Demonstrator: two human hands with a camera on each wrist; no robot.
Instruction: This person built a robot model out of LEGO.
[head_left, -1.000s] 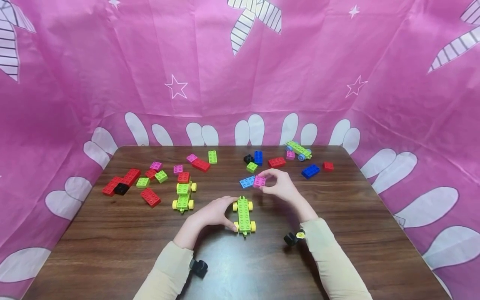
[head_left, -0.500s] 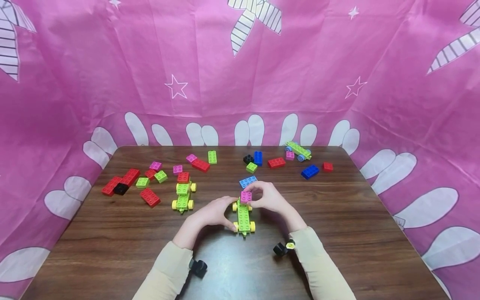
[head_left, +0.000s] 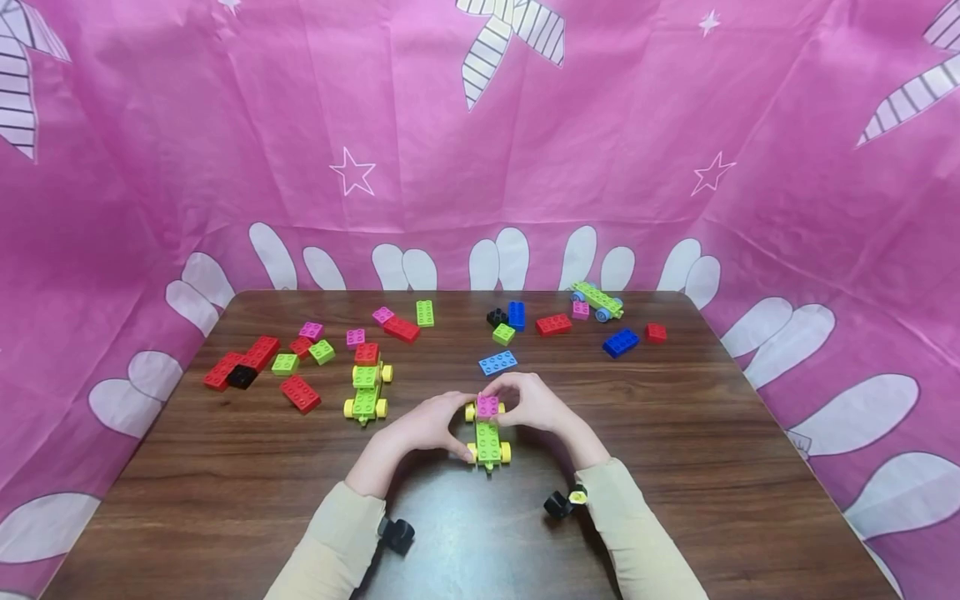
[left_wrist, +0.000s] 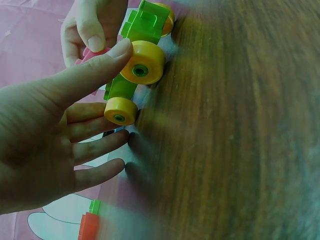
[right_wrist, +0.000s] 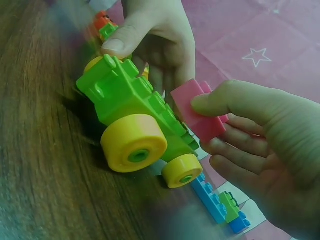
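A green building-brick car base point(head_left: 488, 446) with yellow wheels stands on the table between the hands. My left hand point(head_left: 431, 423) grips it from the left; in the left wrist view the thumb presses the near wheel point(left_wrist: 143, 62) and fingers reach the far wheel point(left_wrist: 120, 111). Between thumb and fingers, my right hand point(head_left: 536, 406) pinches a pink two-by-two brick point(right_wrist: 200, 110) at the far end of the base. The right wrist view shows the brick against or just over the studs; whether it is seated I cannot tell.
Left of the hands stands a second green car point(head_left: 365, 404) with a red brick point(head_left: 367, 354) on it. A light-blue brick point(head_left: 498, 362) lies beyond the right hand. Loose bricks lie along the back and left, and a blue-wheeled base point(head_left: 597, 301) stands at the back right.
My right hand has brought the pink brick from beside the light-blue brick left and nearer, onto or just over the base's far end. The left hand has stayed put.
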